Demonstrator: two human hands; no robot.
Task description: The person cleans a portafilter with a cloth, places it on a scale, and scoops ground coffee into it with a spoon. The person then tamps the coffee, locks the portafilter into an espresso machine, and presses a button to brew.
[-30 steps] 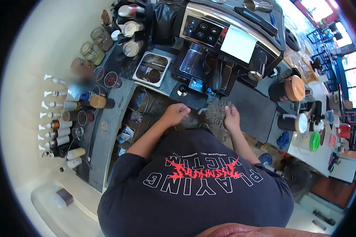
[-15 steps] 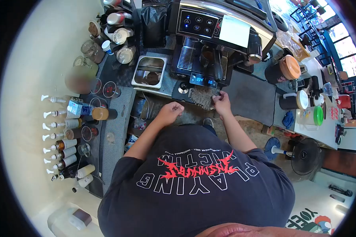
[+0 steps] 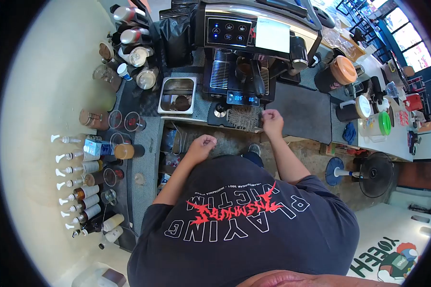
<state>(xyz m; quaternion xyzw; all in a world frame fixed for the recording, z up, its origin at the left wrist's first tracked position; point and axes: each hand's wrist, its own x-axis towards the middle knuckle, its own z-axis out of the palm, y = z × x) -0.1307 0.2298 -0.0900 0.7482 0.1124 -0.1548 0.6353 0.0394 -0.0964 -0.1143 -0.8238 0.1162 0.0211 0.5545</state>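
Observation:
Over the gap before the counter, my left hand point(image 3: 202, 147) hangs with its fingers loosely curled, nothing visible in them. My right hand point(image 3: 273, 123) is at the counter's front edge, fingers bent inward, beside a shaggy grey cloth point(image 3: 244, 117); whether it touches the cloth I cannot tell. Left of the cloth stands a tamper point(image 3: 220, 110). Behind it, a lit digital scale point(image 3: 243, 98) sits on the drip tray of an espresso machine point(image 3: 228, 31). A portafilter with a black handle point(image 3: 257, 83) is in the machine above a dark cup point(image 3: 243, 71).
A steel container point(image 3: 177, 81) with dark grounds is left of the machine. Syrup pump bottles point(image 3: 84, 167) and plastic cups line the left counter. On the right are a dark mat point(image 3: 301, 112), an orange-lidded pitcher point(image 3: 344, 70) and a standing fan point(image 3: 376, 174).
My right hand has shifted slightly to the right of the cloth's edge. My left hand has dropped a little, closer to my body. The scale's left digits went from 004 to 005.

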